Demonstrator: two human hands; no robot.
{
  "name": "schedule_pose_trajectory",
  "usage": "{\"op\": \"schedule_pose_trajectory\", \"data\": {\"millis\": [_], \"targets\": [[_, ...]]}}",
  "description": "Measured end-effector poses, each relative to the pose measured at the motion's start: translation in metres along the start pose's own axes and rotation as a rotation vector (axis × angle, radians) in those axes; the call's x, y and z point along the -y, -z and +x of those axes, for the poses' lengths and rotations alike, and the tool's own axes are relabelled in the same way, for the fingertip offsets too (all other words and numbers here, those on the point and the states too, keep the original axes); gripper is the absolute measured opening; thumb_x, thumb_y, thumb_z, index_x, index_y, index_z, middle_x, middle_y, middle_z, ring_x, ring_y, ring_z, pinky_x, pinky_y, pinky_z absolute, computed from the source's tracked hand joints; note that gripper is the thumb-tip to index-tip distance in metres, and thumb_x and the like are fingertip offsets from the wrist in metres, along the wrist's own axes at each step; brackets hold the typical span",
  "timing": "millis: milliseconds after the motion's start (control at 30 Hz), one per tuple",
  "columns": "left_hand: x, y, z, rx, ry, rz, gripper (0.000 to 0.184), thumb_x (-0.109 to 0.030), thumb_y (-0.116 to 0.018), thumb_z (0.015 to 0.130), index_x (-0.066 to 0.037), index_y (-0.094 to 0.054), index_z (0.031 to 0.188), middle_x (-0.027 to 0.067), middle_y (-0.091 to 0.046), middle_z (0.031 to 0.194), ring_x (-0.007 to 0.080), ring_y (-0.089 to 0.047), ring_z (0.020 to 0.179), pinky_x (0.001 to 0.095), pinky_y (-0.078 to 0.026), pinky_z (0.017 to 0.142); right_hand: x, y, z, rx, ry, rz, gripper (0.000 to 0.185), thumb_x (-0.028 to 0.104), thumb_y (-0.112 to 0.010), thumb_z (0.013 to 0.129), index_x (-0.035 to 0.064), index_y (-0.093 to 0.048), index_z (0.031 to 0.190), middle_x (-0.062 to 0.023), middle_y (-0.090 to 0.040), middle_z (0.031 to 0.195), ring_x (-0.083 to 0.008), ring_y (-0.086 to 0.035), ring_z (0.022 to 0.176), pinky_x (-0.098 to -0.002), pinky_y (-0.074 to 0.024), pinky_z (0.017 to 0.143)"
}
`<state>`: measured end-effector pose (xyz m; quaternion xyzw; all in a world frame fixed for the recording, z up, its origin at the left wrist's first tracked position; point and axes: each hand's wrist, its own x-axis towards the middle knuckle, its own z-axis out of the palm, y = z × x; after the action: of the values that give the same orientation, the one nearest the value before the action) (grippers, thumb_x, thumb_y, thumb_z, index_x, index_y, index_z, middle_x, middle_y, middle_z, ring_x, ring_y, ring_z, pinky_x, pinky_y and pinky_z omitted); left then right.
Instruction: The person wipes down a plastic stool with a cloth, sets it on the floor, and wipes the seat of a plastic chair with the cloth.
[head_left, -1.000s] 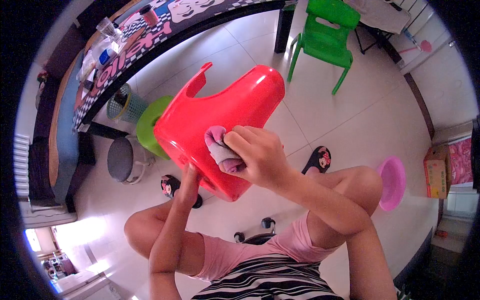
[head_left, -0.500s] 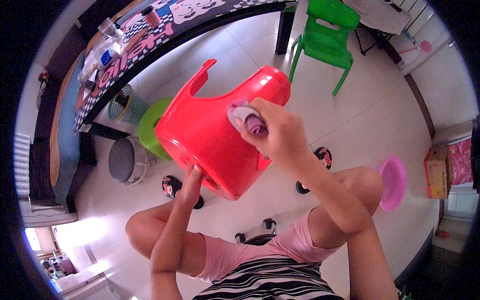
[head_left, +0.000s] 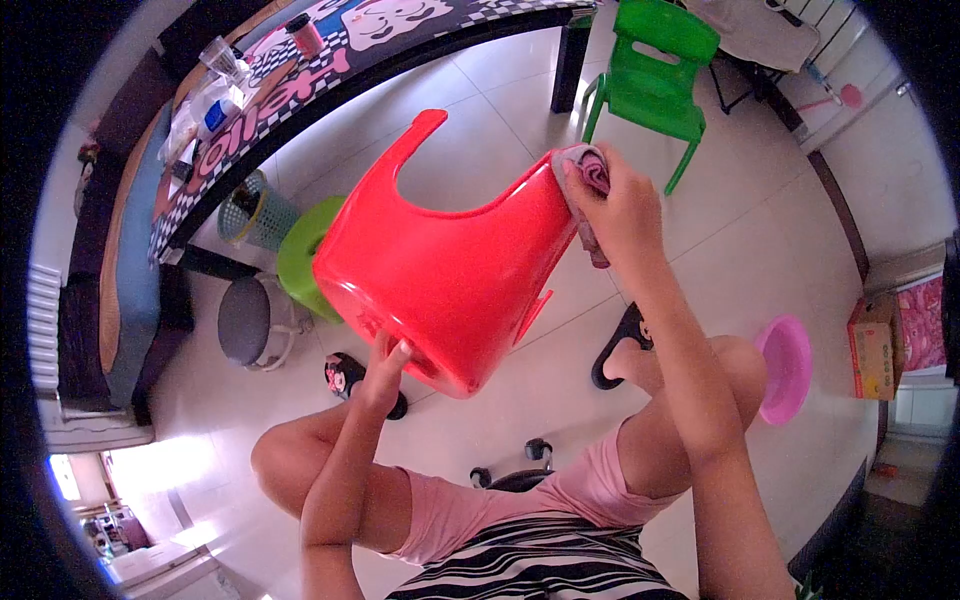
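A glossy red plastic piece with leg-like arms, perhaps a small stool or chair (head_left: 430,260), is held tilted in the air above my knees. My left hand (head_left: 385,372) grips its lower edge, with fingers at an opening there. In my right hand (head_left: 622,205) is a bunched grey and pink cloth (head_left: 590,172), pressed against the end of the red piece's upper right leg. Part of the cloth hangs down below my fingers.
A green chair (head_left: 660,85) stands at the upper right, and a patterned table (head_left: 390,40) spans the upper left. A green stool (head_left: 303,262), a grey stool (head_left: 245,320) and a mesh basket (head_left: 270,220) are at left. A pink basin (head_left: 785,370) and a box (head_left: 873,345) are at right.
My right hand has moved the cloth up and right, from the middle of the red piece to the end of its leg. The red piece has turned slightly; my left hand still holds it.
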<state>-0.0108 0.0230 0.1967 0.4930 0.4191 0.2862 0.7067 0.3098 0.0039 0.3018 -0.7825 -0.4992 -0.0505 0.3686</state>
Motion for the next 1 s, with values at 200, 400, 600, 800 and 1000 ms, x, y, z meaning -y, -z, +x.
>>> {"op": "schedule_pose_trajectory", "data": {"millis": [200, 400, 600, 800, 1000], "targets": [[-0.002, 0.0, 0.0, 0.012, 0.02, 0.008, 0.093, -0.058, -0.068, 0.076, 0.002, -0.034, 0.138, 0.0152, -0.045, 0.137, 0.027, -0.039, 0.13, 0.0425, -0.025, 0.11, -0.005, -0.005, 0.003, 0.002, 0.0, 0.032, 0.043, 0.046, -0.06, 0.088, 0.0043, -0.062, 0.097, -0.0197, -0.067, 0.079, -0.0378, -0.067, 0.075, -0.0455, -0.0525, 0.068], [-0.007, -0.001, -0.003, -0.05, 0.075, 0.061, 0.093, -0.057, -0.067, 0.078, 0.003, -0.03, 0.139, 0.0159, -0.042, 0.138, 0.0278, -0.038, 0.129, 0.0422, -0.026, 0.109, -0.001, -0.011, -0.003, 0.043, -0.028, 0.231, 0.039, 0.042, -0.063, 0.087, 0.0027, -0.061, 0.093, -0.0201, -0.067, 0.078, -0.038, -0.066, 0.075, -0.0453, -0.052, 0.067], [-0.002, 0.002, 0.0, -0.037, 0.098, 0.04, 0.087, -0.055, -0.064, 0.081, 0.006, -0.033, 0.135, 0.0175, -0.049, 0.128, 0.0274, -0.044, 0.122, 0.0412, -0.03, 0.106, 0.023, -0.013, -0.019, 0.178, -0.018, 0.336, 0.038, 0.04, -0.065, 0.085, 0.0025, -0.062, 0.092, -0.0201, -0.067, 0.079, -0.0373, -0.067, 0.075, -0.0446, -0.0525, 0.068], [0.019, 0.019, 0.011, 0.038, 0.177, -0.037, 0.061, -0.041, -0.054, 0.094, -0.012, -0.029, 0.141, 0.0142, -0.043, 0.139, 0.0322, -0.044, 0.128, 0.0507, -0.039, 0.104, 0.047, -0.016, -0.038, 0.261, 0.065, 0.392, 0.038, 0.037, -0.067, 0.083, 0.0037, -0.063, 0.102, -0.0196, -0.067, 0.08, -0.0349, -0.068, 0.075, -0.0431, -0.0544, 0.068], [0.029, 0.02, 0.016, 0.074, 0.151, -0.029, 0.054, -0.04, -0.049, 0.097, -0.012, -0.031, 0.14, 0.0149, -0.045, 0.137, 0.0324, -0.048, 0.124, 0.0511, -0.043, 0.1, 0.075, -0.018, -0.066, 0.401, 0.197, 0.549, 0.035, 0.031, -0.071, 0.079, 0.0062, -0.055, 0.098, -0.0169, -0.065, 0.076, -0.0364, -0.066, 0.073, -0.0455, -0.0518, 0.062]]}}
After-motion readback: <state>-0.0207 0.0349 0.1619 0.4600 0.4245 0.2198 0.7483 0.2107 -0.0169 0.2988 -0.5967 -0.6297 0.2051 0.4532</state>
